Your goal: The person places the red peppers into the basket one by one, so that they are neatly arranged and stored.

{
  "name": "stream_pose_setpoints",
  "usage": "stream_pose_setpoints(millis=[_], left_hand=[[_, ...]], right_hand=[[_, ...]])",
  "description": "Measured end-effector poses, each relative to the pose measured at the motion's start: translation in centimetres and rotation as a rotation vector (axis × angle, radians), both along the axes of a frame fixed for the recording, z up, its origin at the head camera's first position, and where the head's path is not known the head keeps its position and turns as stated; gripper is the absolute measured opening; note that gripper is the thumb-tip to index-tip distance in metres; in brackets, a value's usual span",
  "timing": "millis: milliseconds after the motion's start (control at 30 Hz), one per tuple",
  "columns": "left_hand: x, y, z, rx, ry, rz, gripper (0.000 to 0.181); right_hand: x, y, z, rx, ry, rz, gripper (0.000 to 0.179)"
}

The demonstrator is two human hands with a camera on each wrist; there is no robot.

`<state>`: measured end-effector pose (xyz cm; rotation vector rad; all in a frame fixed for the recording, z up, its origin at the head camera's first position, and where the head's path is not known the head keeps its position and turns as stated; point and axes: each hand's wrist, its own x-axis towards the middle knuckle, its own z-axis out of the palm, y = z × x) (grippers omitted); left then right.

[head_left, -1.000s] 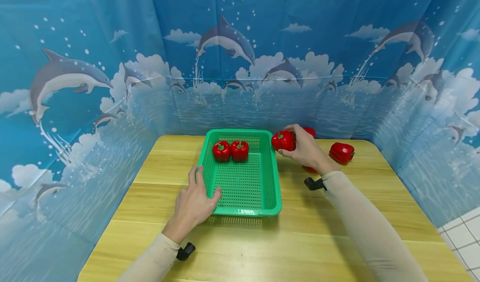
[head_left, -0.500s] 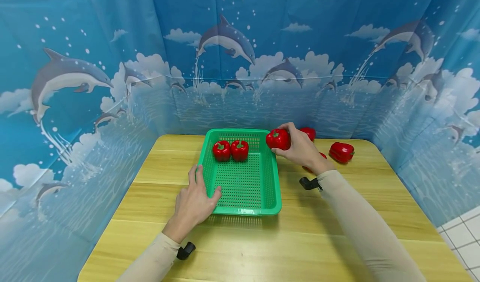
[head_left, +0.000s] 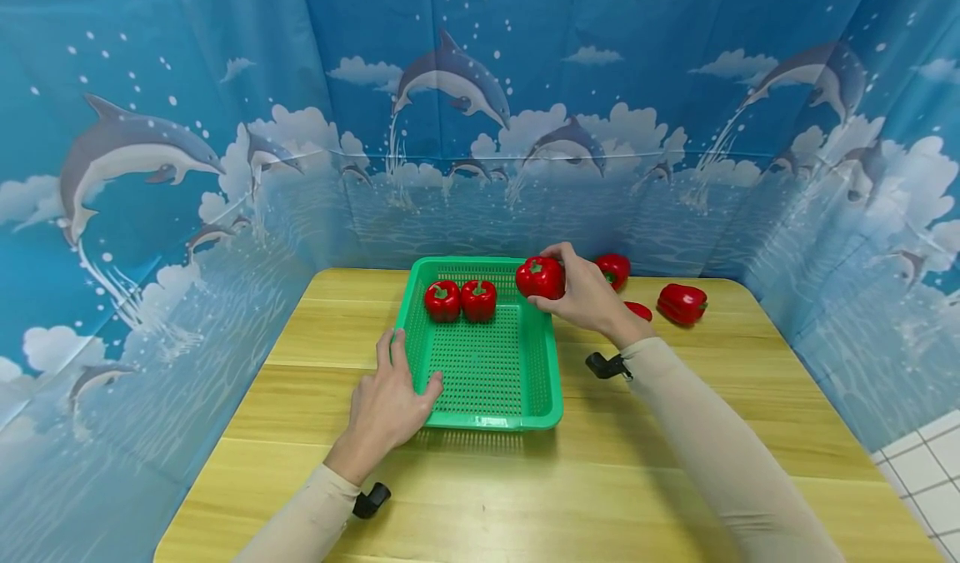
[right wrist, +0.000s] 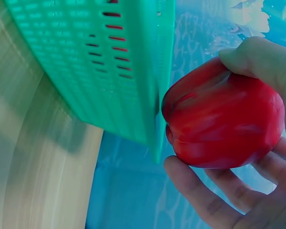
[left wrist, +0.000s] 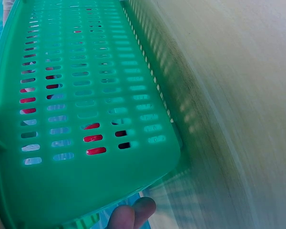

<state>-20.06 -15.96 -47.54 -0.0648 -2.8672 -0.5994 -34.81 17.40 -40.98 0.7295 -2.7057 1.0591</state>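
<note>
Right hand [head_left: 588, 298] grips pepper [head_left: 537, 278]; left hand [head_left: 388, 402] touches basket [head_left: 487, 422].

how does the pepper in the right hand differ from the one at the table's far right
The held pepper is gripped by the right hand, while the far-right pepper lies on the table. The held pepper's stem end faces the head camera; the far-right pepper is on its side, stem pointing right. Both are red and glossy.

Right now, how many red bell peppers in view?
6: left basket pepper and right basket pepper inside the green basket; held pepper in the right hand; back pepper, partly hidden pepper and far-right pepper on the table. More could hide behind that hand.
</note>
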Motion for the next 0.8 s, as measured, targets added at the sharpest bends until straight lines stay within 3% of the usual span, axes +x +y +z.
stream_pose_setpoints(millis=[533,800], left_hand=[[-0.1,-0.1,0.0,-0.003,-0.012,0.002,0.098],[0.0,-0.1,0.1,-0.009,-0.018,-0.002,0.099]], right_hand=[[-0.3,-3.4,0.6,0.014,0.037,0.062,0.078],[-0.4,-5.5,0.7,0.055,0.098,0.097,0.074]])
